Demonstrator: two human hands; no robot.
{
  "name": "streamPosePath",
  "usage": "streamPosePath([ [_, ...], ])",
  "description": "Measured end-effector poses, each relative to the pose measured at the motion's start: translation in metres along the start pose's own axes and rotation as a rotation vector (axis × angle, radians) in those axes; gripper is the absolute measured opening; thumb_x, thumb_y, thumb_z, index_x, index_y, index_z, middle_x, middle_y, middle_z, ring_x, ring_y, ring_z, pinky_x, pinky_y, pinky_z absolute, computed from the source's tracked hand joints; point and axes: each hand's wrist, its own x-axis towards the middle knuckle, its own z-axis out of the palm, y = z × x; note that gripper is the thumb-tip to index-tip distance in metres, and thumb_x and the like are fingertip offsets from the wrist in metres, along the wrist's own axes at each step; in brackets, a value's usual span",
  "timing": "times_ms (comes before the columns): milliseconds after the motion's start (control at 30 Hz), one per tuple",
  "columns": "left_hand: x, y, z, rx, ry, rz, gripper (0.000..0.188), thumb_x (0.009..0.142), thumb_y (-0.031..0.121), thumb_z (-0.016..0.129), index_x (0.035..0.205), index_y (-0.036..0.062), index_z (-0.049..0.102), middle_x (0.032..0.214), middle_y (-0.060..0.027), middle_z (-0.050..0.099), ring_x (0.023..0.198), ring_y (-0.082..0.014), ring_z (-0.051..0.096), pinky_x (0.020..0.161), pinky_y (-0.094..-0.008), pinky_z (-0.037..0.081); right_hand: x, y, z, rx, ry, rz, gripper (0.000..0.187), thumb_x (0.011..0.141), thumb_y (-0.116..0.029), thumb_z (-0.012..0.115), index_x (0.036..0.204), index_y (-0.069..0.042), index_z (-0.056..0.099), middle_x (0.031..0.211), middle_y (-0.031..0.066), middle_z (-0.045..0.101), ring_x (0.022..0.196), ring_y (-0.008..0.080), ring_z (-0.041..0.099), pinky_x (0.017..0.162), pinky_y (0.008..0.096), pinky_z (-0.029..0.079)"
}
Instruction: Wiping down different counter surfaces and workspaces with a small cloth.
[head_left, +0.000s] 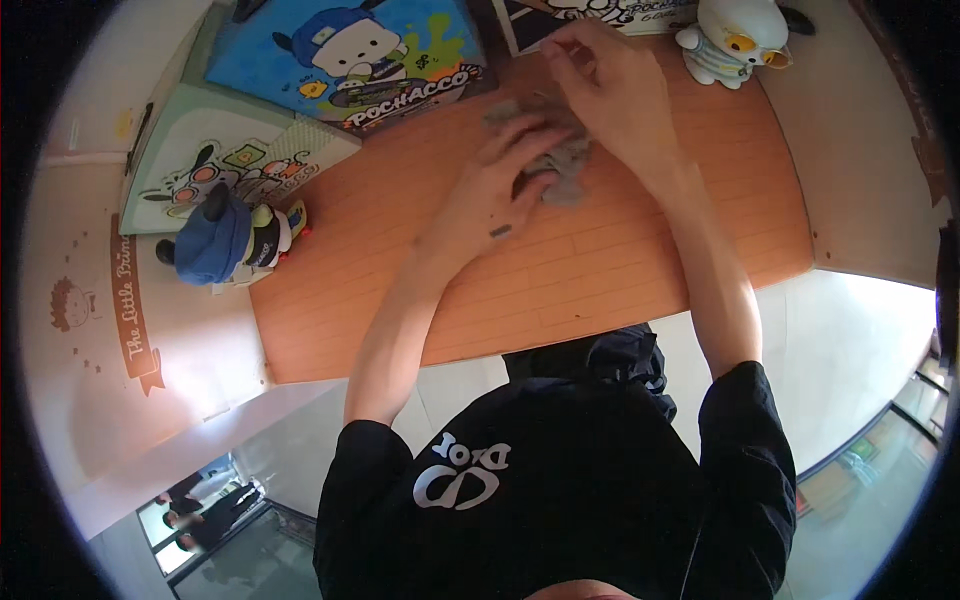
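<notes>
A crumpled grey cloth (568,165) lies on the orange wood-look tabletop (540,285), toward the back. My left hand (505,180) is curled round the near left part of this cloth, its fingers slightly blurred. Just beyond and to the right, my right hand (620,95) is raised over the cloth's far right edge. Thumb and fingers are bent together there. Whatever they pinch, if anything, is too small or hidden to make out.
Left, a dog figurine in a blue cap (215,240) stands before a pale cartoon panel (225,165). Behind is a blue cartoon picture (350,60). A white dog figurine with yellow glasses (735,45) stands back right. Pale side walls (85,260) flank the tabletop.
</notes>
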Motion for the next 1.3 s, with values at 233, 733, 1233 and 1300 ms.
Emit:
streamPosePath([
  [233,-0.007,-0.025,-0.010,0.029,0.004,-0.160,0.045,0.101,0.024,0.078,0.142,0.0086,0.071,0.153,-0.0106,0.066,0.141,-0.0363,0.059,0.116,-0.0451,0.050,-0.006,-0.006,0.000,0.060,0.022,0.006,0.016,0.102,-0.017,0.076,0.114,-0.007,0.080,0.093,0.0015,0.081,0.065,0.0155,0.067,0.061,0.0306,0.052],
  [733,-0.097,-0.071,-0.072,0.117,0.109,-0.384,0.048,0.103,0.024,0.081,0.145,0.0038,0.069,0.161,-0.0139,0.062,0.149,-0.0352,0.056,0.122,-0.0436,0.047,-0.016,-0.020,-0.004,0.018,-0.024,-0.063,0.015,0.102,-0.018,0.076,0.114,-0.010,0.080,0.090,-0.0014,0.079,0.065,0.0152,0.064,0.061,0.0313,0.050],
  [1233,-0.203,-0.015,-0.079,0.202,0.353,-0.506,0.042,0.100,0.012,0.078,0.140,0.0024,0.070,0.156,-0.0184,0.061,0.146,-0.0404,0.056,0.118,-0.0497,0.049,-0.027,-0.031,-0.002,0.108,-0.188,-0.149,0.019,0.106,-0.018,0.073,0.122,-0.010,0.079,0.101,0.0095,0.081,0.080,0.0274,0.072,0.072,0.0390,0.057],
  [1300,-0.195,0.001,-0.075,0.178,0.281,-0.527,0.044,0.102,0.011,0.077,0.145,0.0022,0.068,0.162,-0.0181,0.060,0.147,-0.0397,0.058,0.120,-0.0477,0.048,-0.030,-0.037,-0.005,0.107,-0.230,-0.109,0.019,0.107,-0.017,0.073,0.122,-0.006,0.078,0.101,0.0104,0.081,0.081,0.0244,0.072,0.072,0.0366,0.057],
])
